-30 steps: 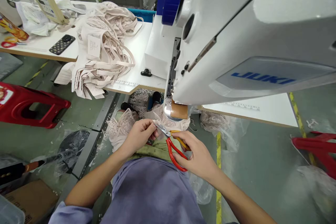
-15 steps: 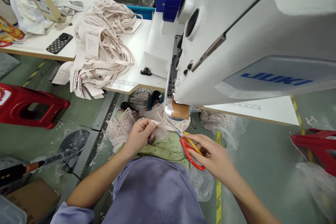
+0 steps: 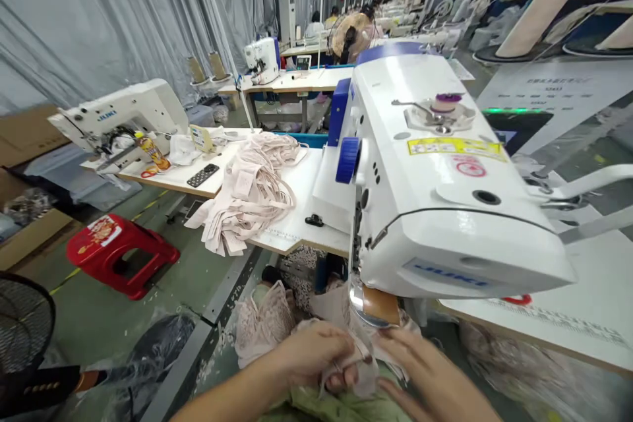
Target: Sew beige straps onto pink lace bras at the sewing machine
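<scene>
Pale lace piece [image 3: 357,369], directly below the head end of the white sewing machine [image 3: 435,211], is held up between both hands at the bottom edge of my view. The left hand [image 3: 316,355] comes in from the machine's left, and its fingers [image 3: 341,379] are curled tight and pinch the lace. The right hand [image 3: 430,372] meets it from the other side, fingers stretched forward and lying on the fabric. I cannot tell from here whether they grip it or only rest on it.

A brown pad [image 3: 378,305] on the machine's underside hangs just above the lace. A green cloth [image 3: 341,407] lies under the hands, below the machine. A second lace garment [image 3: 262,323] droops beneath the machine's left end, close beside the left hand.

On the white table [image 3: 301,178] that carries the machine, a heap of beige straps [image 3: 252,191] lies to the machine's left and spills over the table's front edge. A blue handwheel [image 3: 347,159] faces that heap from the machine's side. Farther left of the machine, past the heap, a dark dotted phone [image 3: 202,175] lies flat on the tabletop. Beyond it stands a second white sewing machine [image 3: 123,112].

On the floor, well left of the machine, I see a red stool [image 3: 121,252], and a black fan [image 3: 22,323] sits at the far lower left. Behind the machine more sewing tables run back into the hall, where other people [image 3: 349,36] sit at work, too small for me to make out.
</scene>
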Motion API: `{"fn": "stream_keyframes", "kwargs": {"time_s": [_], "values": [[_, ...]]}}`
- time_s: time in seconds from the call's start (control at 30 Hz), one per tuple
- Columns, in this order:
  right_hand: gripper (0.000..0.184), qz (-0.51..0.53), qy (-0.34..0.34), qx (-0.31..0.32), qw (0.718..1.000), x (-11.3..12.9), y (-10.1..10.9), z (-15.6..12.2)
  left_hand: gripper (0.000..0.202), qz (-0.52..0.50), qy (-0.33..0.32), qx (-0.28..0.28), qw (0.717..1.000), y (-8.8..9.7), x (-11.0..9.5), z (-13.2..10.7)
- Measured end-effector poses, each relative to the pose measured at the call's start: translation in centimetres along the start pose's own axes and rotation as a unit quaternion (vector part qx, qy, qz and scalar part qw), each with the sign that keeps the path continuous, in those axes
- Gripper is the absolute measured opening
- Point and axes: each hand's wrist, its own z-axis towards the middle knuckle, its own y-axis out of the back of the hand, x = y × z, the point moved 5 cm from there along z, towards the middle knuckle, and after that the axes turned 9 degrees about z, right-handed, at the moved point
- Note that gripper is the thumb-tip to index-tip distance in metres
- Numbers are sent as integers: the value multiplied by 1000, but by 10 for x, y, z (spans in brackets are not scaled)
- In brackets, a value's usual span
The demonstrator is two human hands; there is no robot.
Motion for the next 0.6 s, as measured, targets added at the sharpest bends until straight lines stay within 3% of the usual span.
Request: {"fn": "stream_keyframes", "kwargs": {"time_s": [0.07, 0.13, 0.17, 0.23, 0.27, 0.3, 0.33, 0.37, 0.43, 0.47, 0.5, 0.53, 0.6], "values": [[30, 71, 32, 23, 997, 14, -27, -1, 27, 93, 23, 25, 995, -2, -5, -3], [29, 124, 1, 37, 992, 7, -37, -3, 26, 213, -16, -24, 977, 5, -11, -7], [26, 145, -43, 39, 988, -2, -35, -5, 25, 273, -62, -88, 956, 12, -14, -10], [20, 188, -190, 16, 964, -28, -23, -13, 27, 356, -169, -256, 883, 27, -12, -17], [20, 221, -279, -16, 935, -41, -16, -19, 31, 362, -209, -327, 847, 32, -5, -19], [25, 268, -364, -52, 890, -50, -10, -26, 36, 346, -227, -365, 834, 34, 9, -17], [30, 329, -439, -92, 831, -55, -7, -32, 41, 307, -229, -349, 855, 31, 26, -9], [35, 399, -496, -130, 760, -55, -8, -37, 53, 240, -218, -297, 898, 25, 46, 3], [41, 527, -568, -188, 604, -41, -19, -43, 92, 78, -181, -115, 974, -6, 78, 27], [40, 571, -586, -201, 538, -29, -26, -44, 107, -19, -162, -40, 986, -23, 87, 34], [39, 604, -593, -208, 491, -15, -31, -42, 114, -113, -150, 12, 982, -40, 90, 36], [37, 630, -587, -210, 463, -2, -35, -40, 116, -189, -151, 40, 969, -55, 89, 35], [34, 668, -553, -201, 455, 22, -37, -31, 117, -267, -184, 22, 946, -71, 76, 23]]}}
